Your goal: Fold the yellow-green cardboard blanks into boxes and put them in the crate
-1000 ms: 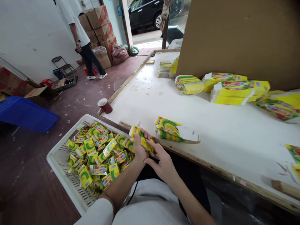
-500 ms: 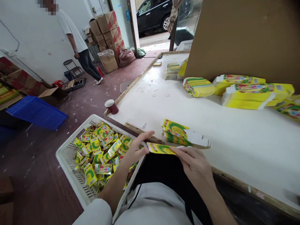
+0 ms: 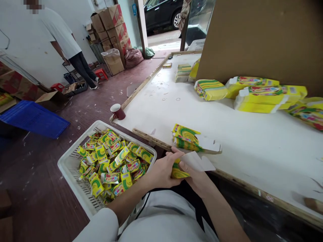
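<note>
My left hand (image 3: 161,171) comes in from seven o'clock on a bare forearm, fingers curled closed, thumb on top. My right hand (image 3: 199,178) rises from five o'clock, fingers pinched, close against the left.

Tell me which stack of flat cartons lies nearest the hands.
The small stack right beyond the left hand and right hand, which hold one carton; the other stacks lie far back by the cardboard sheet.

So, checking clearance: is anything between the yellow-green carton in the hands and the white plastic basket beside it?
Nothing visible does. The left hand and right hand hold the yellow-green cardboard carton just right of the white slatted plastic basket; only open air lies between.
</note>
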### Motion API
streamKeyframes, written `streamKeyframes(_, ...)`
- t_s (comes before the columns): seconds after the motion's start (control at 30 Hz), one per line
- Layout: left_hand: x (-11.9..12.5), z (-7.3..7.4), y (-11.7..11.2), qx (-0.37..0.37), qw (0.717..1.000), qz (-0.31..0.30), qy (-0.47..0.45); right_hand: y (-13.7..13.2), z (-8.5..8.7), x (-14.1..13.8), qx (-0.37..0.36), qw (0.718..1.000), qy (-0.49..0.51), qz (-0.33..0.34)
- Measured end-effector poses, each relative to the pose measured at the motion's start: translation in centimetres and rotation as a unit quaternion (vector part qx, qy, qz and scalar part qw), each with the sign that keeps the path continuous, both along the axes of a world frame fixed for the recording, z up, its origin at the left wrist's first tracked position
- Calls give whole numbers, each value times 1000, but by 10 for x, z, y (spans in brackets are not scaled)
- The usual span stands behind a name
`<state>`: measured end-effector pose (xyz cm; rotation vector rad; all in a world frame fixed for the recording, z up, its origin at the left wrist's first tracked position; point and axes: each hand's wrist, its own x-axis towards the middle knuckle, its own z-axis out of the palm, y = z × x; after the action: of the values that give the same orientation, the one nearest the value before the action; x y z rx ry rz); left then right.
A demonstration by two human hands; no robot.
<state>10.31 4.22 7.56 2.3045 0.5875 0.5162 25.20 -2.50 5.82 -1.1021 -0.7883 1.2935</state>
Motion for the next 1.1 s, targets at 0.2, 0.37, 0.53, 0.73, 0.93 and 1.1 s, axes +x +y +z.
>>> streamKeyframes(0.2, 0, -3, 3, -13, 999, 19, 40, 2, -11, 0, 19, 1000, -23, 5)
streamKeyframes(0.37, 0, -9, 14, -58, 998, 16, 14, -8, -18, -3, 145, 944, -295, 34)
streamKeyframes(0.53, -2, -9, 14, -6, 995, 97, -12, -5, -19, 3, 195, 886, -416, -63)
streamKeyframes(0.73, -14, 4, 18, 1, 994, 103, 30, -3, -12, 12, 171, 870, -463, 12)
streamKeyframes(0.93, -15, 15, 24, -2, 996, 54, 64, -6, 9, 30, 148, 863, -467, 123)
streamKeyframes(1.1, -11, 18, 25, 53, 993, 75, 72, 3, 9, 9, 130, 898, -420, 10)
